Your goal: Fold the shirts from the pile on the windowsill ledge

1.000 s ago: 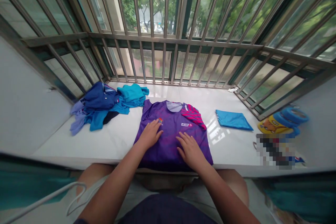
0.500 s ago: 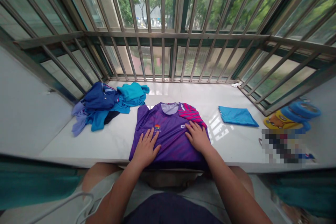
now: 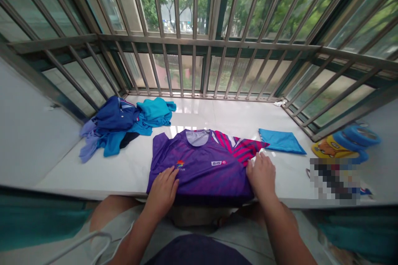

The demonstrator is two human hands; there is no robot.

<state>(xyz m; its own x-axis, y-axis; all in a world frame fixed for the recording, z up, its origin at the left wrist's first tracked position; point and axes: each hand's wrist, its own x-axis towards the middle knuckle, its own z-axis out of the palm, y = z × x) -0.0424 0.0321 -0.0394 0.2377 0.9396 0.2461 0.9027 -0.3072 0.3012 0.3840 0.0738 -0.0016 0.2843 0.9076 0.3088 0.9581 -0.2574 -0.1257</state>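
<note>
Purple shirt (image 3: pixel 202 180) sits at the near edge of the surface (image 3: pixel 214 112), wider side to side, collar (image 3: pixel 197 137) facing away. Its striped sleeve (image 3: pixel 248 147) juts right, and the right hand (image 3: pixel 263 174) is nearer, right at the sleeve's lower edge; can't tell if it's pinching fabric. Left hand (image 3: pixel 163 190) lies loosely flat near the chest logo (image 3: pixel 180 164).

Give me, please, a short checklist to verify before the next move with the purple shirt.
1. Purple shirt front-side up: ok; the BIG print is readable.
2. Left hand resting on the shirt: ok; by the rainbow logo.
3. Right hand gripping the striped sleeve: cannot tell; its fingers are at the sleeve's lower edge.
4. Plain sleeve spread sideways: not ok; it points toward the window bars.
5. Striped sleeve apart from the folded blue cloth: cannot tell; its tip meets the cloth's corner in view.
</note>
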